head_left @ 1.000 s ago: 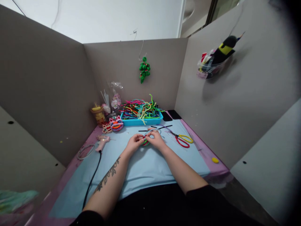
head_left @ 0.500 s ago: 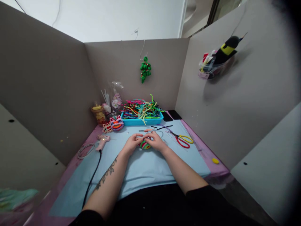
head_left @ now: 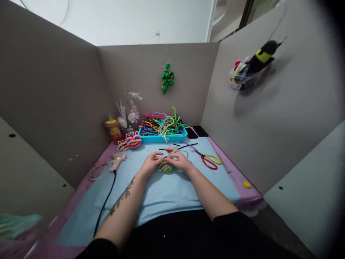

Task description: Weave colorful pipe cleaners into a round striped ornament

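Note:
Both my hands meet over a small rounded pipe-cleaner piece [head_left: 166, 166], striped green, red, pink and yellow, low over the blue cloth. My left hand [head_left: 152, 162] is closed in a pinch at the piece's upper left edge. From the other side my right hand [head_left: 179, 160] pinches its top, with thumb and index close to the left fingertips. A pale grey-blue pipe cleaner [head_left: 185, 153] curves out behind the right fingers; where its other end goes is hidden. The exact spot between the fingertips is too small to make out.
Behind the hands stands a blue tray [head_left: 164, 139] heaped with pipe cleaners. Red-and-yellow-handled scissors [head_left: 208, 160] lie to the right, black stems [head_left: 188, 145] nearby. At left are a pink glue gun [head_left: 118, 162] with its cord and finished animal-face pieces [head_left: 134, 140]. Grey panels enclose the table.
My fingertips have lifted and shifted slightly on the striped piece, so more of its face shows. The view has tilted a little; the table items stay in place.

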A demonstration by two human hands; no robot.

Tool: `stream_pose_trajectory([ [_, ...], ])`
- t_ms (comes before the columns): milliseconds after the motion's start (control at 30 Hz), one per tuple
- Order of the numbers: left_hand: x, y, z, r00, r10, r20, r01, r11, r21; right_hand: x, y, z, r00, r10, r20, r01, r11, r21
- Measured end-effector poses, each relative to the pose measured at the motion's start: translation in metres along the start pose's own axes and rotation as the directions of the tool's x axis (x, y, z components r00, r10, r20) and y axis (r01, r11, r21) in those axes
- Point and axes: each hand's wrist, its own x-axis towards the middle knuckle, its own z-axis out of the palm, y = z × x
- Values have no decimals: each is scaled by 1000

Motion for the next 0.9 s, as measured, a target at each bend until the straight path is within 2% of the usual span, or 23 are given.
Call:
stream_pose_trajectory([
  [133,-1,4,-1,1000,-4,-12,4,999,-39,3,0,-3,995,67,-76,-55,987,148],
  [267,-1,5,-1,999,-10,-42,7,999,-52,5,3,-1,980,95,-172,-77,991,107],
  [400,1,3,-3,999,3,-51,-6,998,-61,5,8,4,981,78,-178,-77,997,13],
  [500,1,1,-3,1000,19,-20,-21,998,-66,4,13,7,973,139,-184,-144,989,-17],
  [633,1,0,-2,1000,29,12,-28,999,-45,4,23,11,957,223,-187,-227,974,4],
  [800,0,0,3,999,35,0,-35,999,-18,3,25,18,950,248,-191,-248,968,23],
  [900,-1,1,4,1000,21,-6,-21,1000,-21,3,23,21,943,284,-173,-265,956,123],
])
